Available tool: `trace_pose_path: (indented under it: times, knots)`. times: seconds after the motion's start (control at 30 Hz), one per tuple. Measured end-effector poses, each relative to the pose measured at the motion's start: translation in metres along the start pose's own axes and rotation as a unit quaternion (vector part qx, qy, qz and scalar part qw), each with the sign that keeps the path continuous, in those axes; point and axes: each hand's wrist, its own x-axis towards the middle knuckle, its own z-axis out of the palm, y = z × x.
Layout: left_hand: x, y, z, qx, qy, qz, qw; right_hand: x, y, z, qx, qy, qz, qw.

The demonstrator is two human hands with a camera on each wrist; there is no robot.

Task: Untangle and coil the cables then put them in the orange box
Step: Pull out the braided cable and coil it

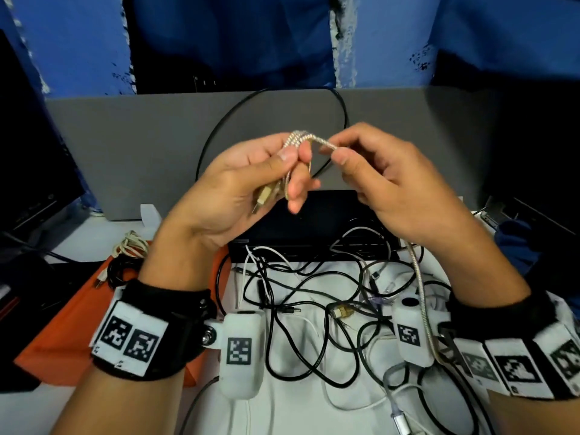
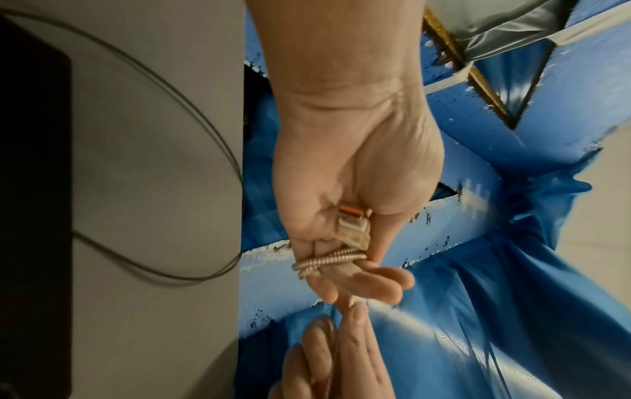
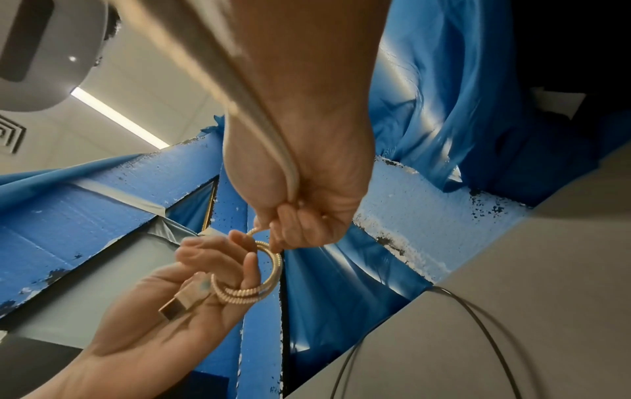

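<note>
A gold braided cable [image 1: 317,140] is wound in small loops [image 3: 263,272] around the fingers of my left hand [image 1: 251,177]. Its USB plug [image 1: 263,196] lies against that palm [image 2: 353,229]. My right hand [image 1: 370,171] pinches the same cable just beside the loops [image 3: 273,237], both hands raised above the table. The cable's free length [image 1: 422,293] trails down past my right wrist. The orange box [image 1: 78,318] lies at the lower left with a coiled black cable [image 1: 120,271] and a coiled beige cable [image 1: 130,244] in it. A tangle of black and white cables [image 1: 314,309] covers the white table.
A black device [image 1: 314,227] sits behind the tangle. A grey panel [image 1: 141,146] stands at the back with a black cable loop [image 1: 219,127] in front of it. Blue sheeting [image 1: 219,42] hangs behind. Dark equipment [image 1: 31,183] stands at the left.
</note>
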Motion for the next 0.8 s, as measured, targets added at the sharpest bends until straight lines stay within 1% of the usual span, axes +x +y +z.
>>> trace_pose_path:
  times: [0.07, 0.1, 0.2, 0.23, 0.3, 0.33, 0.37, 0.43, 0.47, 0.5, 0.53, 0.57, 0.6, 0.63, 0.67, 0.7, 0.73, 0.8]
  knots:
    - [0.003, -0.004, 0.003, -0.067, 0.021, 0.004, 0.998, 0.002, 0.004, 0.003, 0.001, -0.005, 0.009, 1.0]
    - [0.003, -0.005, 0.005, -0.083, 0.016, -0.007, 0.996, 0.002, 0.006, 0.002, -0.008, 0.007, 0.01, 1.0]
    - [0.003, -0.006, 0.011, -0.094, -0.039, -0.047, 0.994, 0.003, 0.01, -0.002, -0.03, 0.036, -0.006, 0.999]
    - [0.004, -0.005, 0.012, -0.112, -0.031, -0.043, 0.992, 0.003, 0.011, -0.003, -0.028, 0.036, -0.01, 0.999]
    - [0.008, -0.004, 0.011, -0.188, 0.029, -0.018, 0.982, 0.004, 0.013, -0.003, -0.017, 0.031, -0.005, 0.999]
    - [0.011, -0.005, 0.01, -0.252, 0.061, -0.002, 0.966, 0.004, 0.015, -0.002, -0.01, 0.019, 0.003, 1.0]
    - [0.014, -0.006, 0.01, -0.326, 0.091, 0.018, 0.941, 0.004, 0.016, -0.002, -0.005, -0.002, 0.014, 1.0]
    - [0.019, -0.009, 0.006, -0.459, 0.156, 0.064, 0.872, 0.002, 0.019, -0.003, -0.026, -0.07, 0.05, 0.996]
    - [0.02, -0.011, 0.004, -0.496, 0.188, 0.091, 0.843, 0.001, 0.02, -0.004, -0.05, -0.113, 0.071, 0.99]
    - [0.021, -0.011, 0.001, -0.508, 0.214, 0.113, 0.827, -0.001, 0.02, -0.005, -0.068, -0.16, 0.095, 0.98]
    - [0.021, -0.011, 0.0, -0.496, 0.234, 0.13, 0.826, -0.003, 0.02, -0.006, -0.073, -0.205, 0.118, 0.969]
    - [0.021, -0.011, 0.0, -0.456, 0.26, 0.138, 0.84, -0.005, 0.018, -0.006, -0.059, -0.245, 0.138, 0.958]
    - [0.021, -0.012, 0.001, -0.377, 0.294, 0.136, 0.867, -0.006, 0.016, -0.007, -0.031, -0.278, 0.148, 0.949]
    - [0.022, -0.013, 0.003, -0.261, 0.324, 0.127, 0.9, -0.007, 0.013, -0.007, 0.004, -0.3, 0.149, 0.942]
    - [0.022, -0.014, 0.006, -0.127, 0.335, 0.118, 0.926, -0.008, 0.01, -0.007, 0.035, -0.313, 0.143, 0.938]
    - [0.021, -0.016, 0.009, 0.0, 0.324, 0.111, 0.94, -0.009, 0.007, -0.007, 0.055, -0.317, 0.132, 0.937]
    - [0.021, -0.018, 0.011, 0.105, 0.293, 0.096, 0.945, -0.009, 0.005, -0.008, 0.065, -0.312, 0.121, 0.94]
    - [0.018, -0.019, 0.011, 0.254, 0.215, 0.029, 0.943, -0.009, 0.006, -0.013, 0.072, -0.269, 0.105, 0.955]
